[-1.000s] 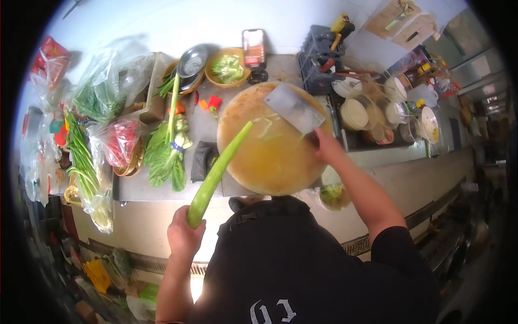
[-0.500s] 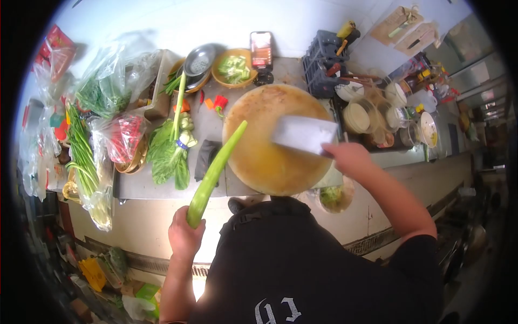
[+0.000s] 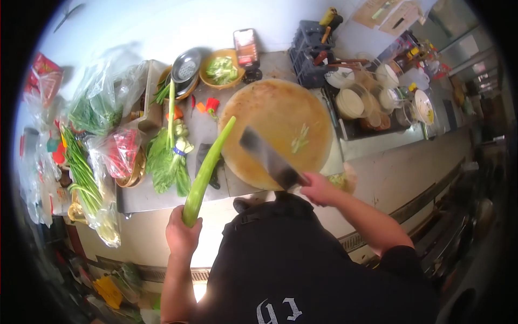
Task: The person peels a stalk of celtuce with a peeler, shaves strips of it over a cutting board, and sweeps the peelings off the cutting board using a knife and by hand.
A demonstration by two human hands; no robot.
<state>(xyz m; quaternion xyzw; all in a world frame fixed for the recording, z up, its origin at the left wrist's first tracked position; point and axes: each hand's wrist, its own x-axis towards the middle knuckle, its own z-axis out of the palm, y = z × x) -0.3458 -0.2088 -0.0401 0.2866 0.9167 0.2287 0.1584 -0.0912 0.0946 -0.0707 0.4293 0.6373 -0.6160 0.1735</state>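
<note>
My left hand (image 3: pixel 182 232) is wrapped round the thick lower end of a long, pale green peeled celtuce stem (image 3: pixel 204 181). The stem slants up to the right, its thin tip beside the left rim of a round wooden chopping board (image 3: pixel 270 97). In my right hand (image 3: pixel 322 189) is the handle of a cleaver (image 3: pixel 270 156). Its broad blade, slightly blurred, is over the lower part of the board and points up to the left. A few pale green strips (image 3: pixel 300 138) lie on the board's right side, apart from the blade.
Leafy greens (image 3: pixel 164 156) and red peppers (image 3: pixel 212 106) lie left of the board. Behind it stand a bowl of cut green pieces (image 3: pixel 222 71) and a phone (image 3: pixel 246 48). A dark crate (image 3: pixel 310 56) and several tubs (image 3: pixel 349 102) are at the right; bagged vegetables (image 3: pixel 97 108) fill the far left.
My right hand has drawn the cleaver left and toward my body, its blade turning from bright to dark. Pale strips now show on the board. The celtuce is still in my left hand.
</note>
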